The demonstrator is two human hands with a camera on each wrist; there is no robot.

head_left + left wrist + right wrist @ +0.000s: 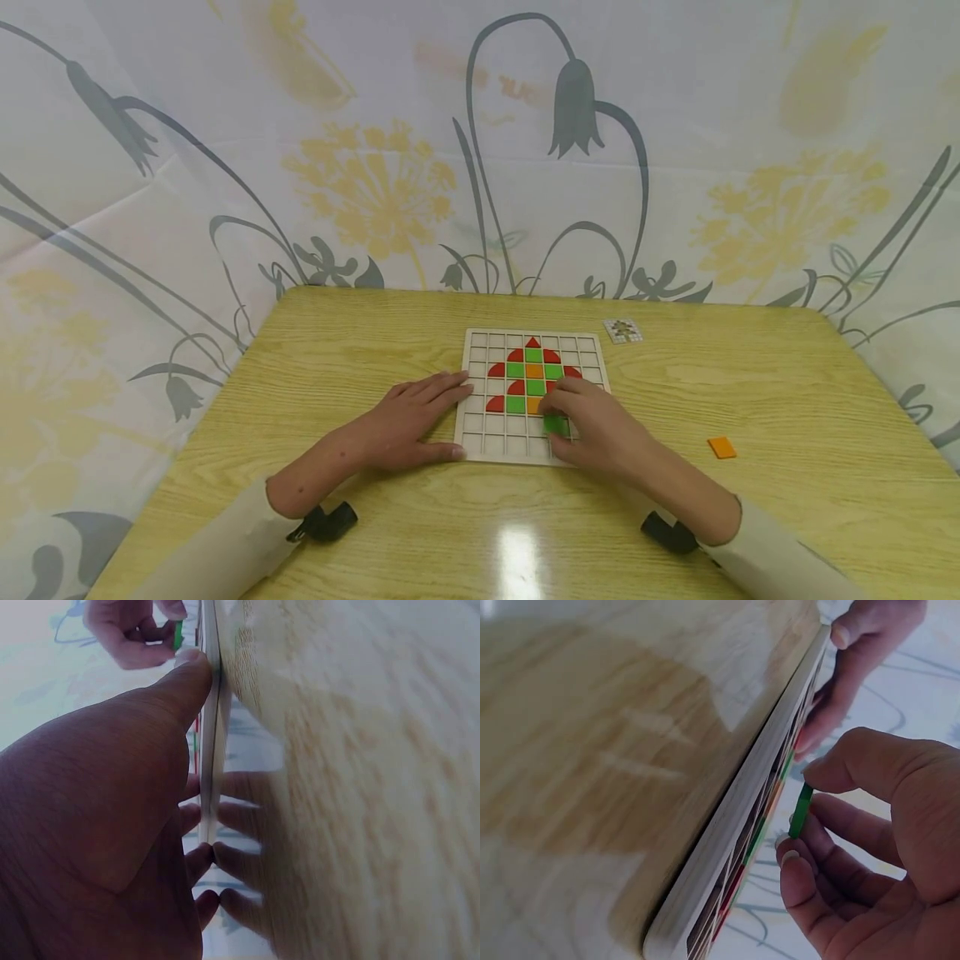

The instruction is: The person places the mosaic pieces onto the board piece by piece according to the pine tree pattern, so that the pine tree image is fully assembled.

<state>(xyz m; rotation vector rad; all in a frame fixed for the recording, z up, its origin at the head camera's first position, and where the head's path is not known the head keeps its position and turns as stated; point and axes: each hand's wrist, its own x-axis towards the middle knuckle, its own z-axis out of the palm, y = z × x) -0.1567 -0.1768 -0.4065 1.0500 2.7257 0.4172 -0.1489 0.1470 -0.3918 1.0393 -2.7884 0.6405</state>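
Note:
A square wooden grid board (492, 423) lies on the table, with red, green and orange tiles set in its cells in a stepped tree shape. My right hand (600, 425) pinches a green square tile (556, 425) between thumb and fingers over the board's lower right part. In the right wrist view the green tile (801, 811) is tilted and held just off the board's face. With fingers extended, my left hand (405, 421) rests along the board's left edge, its thumb by the lower left corner. Some cells and tiles are hidden behind my right hand.
An orange square tile (722, 447) lies loose on the table, to the right of my right forearm. Beyond the board's upper right corner is a small card (623, 331) with a tree pattern on a grid. A patterned cloth (375, 192) hangs behind the wooden table (337, 333).

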